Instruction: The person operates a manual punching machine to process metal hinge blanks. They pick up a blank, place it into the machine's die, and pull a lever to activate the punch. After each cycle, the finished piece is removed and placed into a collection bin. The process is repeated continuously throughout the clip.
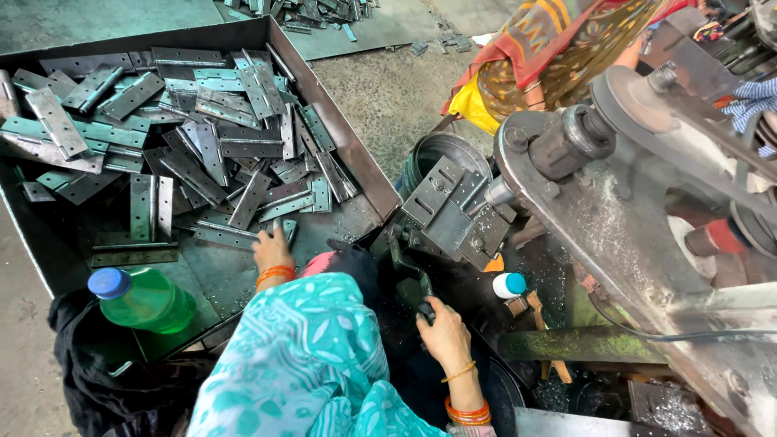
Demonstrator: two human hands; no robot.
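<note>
A large dark metal tray (356,158) holds a heap of several grey metal hinges (194,137). My left hand (271,249), with orange bangles and a teal patterned sleeve, reaches into the tray's near edge. Its fingers close on one hinge (283,230) lying there. My right hand (443,333) is wrapped around the black handle (424,311) of a lever on the press machine (631,218). More hinges (453,206) sit stacked at the machine's die, just beyond the lever.
A green bottle with a blue cap (146,299) lies on black cloth (89,380) at the near left. A small white bottle with a blue cap (509,285) stands by the machine. Another person in orange patterned clothes (550,48) sits at the far right, beside a round metal bucket (441,154).
</note>
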